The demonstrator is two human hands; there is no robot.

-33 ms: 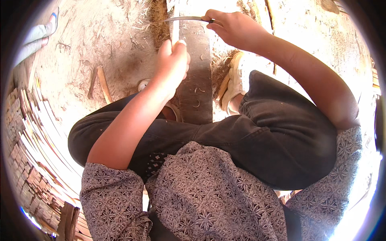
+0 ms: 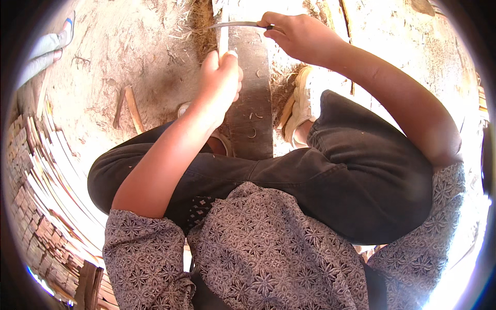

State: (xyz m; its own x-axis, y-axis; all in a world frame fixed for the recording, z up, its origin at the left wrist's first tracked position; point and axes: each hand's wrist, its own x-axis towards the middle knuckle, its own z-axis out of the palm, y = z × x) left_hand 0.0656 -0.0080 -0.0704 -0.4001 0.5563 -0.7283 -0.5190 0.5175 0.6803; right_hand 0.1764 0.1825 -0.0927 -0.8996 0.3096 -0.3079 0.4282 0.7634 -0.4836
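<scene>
Holding a thin pale strip (image 2: 223, 42) in the left hand (image 2: 219, 77), the person has a knife (image 2: 240, 23) laid across it from the right. Honestly, almost nothing's changed since the last frame: the left hand and strip sit maybe a hair further left, and the right hand (image 2: 299, 36) looks parked in the same spot. So I'd call it the same point in the work, blade over strip, no progress you could swear to. Can't tell if the edge is actually biting in or just resting there.

Grip-wise, the left is wrapped tight around the near end of the strip, thumb along it, and the right is clamped on the knife's dark handle. The strip runs away from the person beside the left edge of a dark plank (image 2: 253, 98) between their feet, with a few curled shavings (image 2: 252, 133) on it.

As for brands, labels or writing: nothing readable anywhere. Blade's plain as far as one can see, and the shirt (image 2: 268, 248) just has a floral pattern.
</scene>
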